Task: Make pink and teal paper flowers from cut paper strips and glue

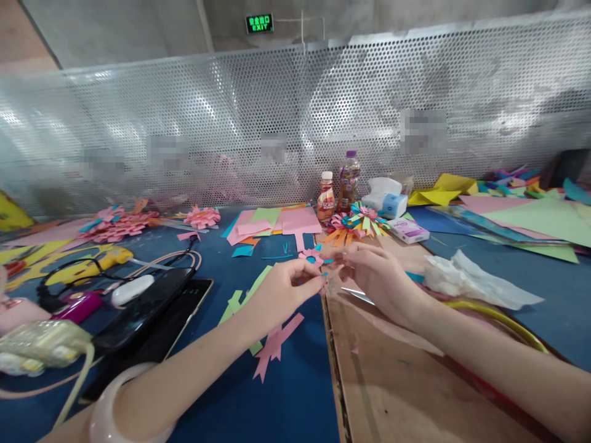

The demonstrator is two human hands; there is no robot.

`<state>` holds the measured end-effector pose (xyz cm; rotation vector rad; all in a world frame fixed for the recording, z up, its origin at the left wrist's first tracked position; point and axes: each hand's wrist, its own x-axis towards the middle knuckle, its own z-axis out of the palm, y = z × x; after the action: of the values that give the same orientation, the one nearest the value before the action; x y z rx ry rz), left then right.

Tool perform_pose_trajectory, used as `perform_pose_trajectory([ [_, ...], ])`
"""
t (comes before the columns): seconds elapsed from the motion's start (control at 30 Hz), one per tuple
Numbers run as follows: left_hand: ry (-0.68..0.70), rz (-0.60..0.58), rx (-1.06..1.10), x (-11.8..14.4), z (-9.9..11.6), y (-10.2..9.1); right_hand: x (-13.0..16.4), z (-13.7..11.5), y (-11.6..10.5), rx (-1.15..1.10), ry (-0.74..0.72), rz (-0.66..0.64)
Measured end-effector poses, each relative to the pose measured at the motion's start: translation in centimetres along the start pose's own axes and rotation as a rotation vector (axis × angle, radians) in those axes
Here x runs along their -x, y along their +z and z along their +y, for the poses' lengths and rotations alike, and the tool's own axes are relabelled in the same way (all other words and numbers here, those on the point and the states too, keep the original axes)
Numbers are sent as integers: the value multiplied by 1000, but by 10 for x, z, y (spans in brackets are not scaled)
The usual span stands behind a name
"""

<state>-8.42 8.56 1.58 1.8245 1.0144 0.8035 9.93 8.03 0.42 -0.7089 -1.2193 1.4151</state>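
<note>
My left hand (289,288) is closed in a pinch, with a small blue paper piece (325,274) at its thumb and fingertip. Facing it, my right hand (381,277) has its fingers curled together; what they hold, if anything, is too small to make out. Just beyond my fingertips lies a small pink paper flower (310,257) with blue bits on it. Under my right hand shows a shiny pointed blade (357,295). Green paper strips (232,306) and notched pink paper strips (277,344) lie beside my left forearm.
Pink paper sheets (301,221), a coffee bottle (325,197), a purple-capped bottle (349,178) and a tissue pack (392,205) stand or lie behind. Phones (148,311), cables and a yellow glue gun (104,261) are left. Crumpled tissue (475,283) lies right. A perforated metal panel (258,117) closes the back.
</note>
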Motion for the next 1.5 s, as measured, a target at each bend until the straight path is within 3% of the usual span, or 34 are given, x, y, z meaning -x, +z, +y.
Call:
perform_pose_trajectory([
  [0.1, 10, 7, -15, -1, -1, 0, 0, -1, 0, 5, 55, -26],
  [0.27, 11, 5, -34, 0, 0, 1, 0, 2, 1, 360, -3, 76],
  [0.43, 32, -9, -18, 0, -1, 0, 1, 1, 2, 679, -94, -65],
  [0.53, 28, -12, -33, 0, -2, -1, 0, 1, -2, 795, -205, -70],
  [0.7, 22, -14, -53, 0, -3, -2, -4, 2, -7, 588, -209, 23],
  [0.8, 13, -11, -66, 0, -3, -2, -5, 2, -7, 297, -75, 72],
  [0.93, 19, -7, -79, 0, -2, -1, -4, 1, -4, 52, 132, -22],
  [1.2, -2, -3, -90, 0, -3, 0, -2, 1, -1, 526, -3, 44],
  [1.5, 24, 4, -89, 0, -2, -1, 1, -3, 2, 584, -7, -27],
])
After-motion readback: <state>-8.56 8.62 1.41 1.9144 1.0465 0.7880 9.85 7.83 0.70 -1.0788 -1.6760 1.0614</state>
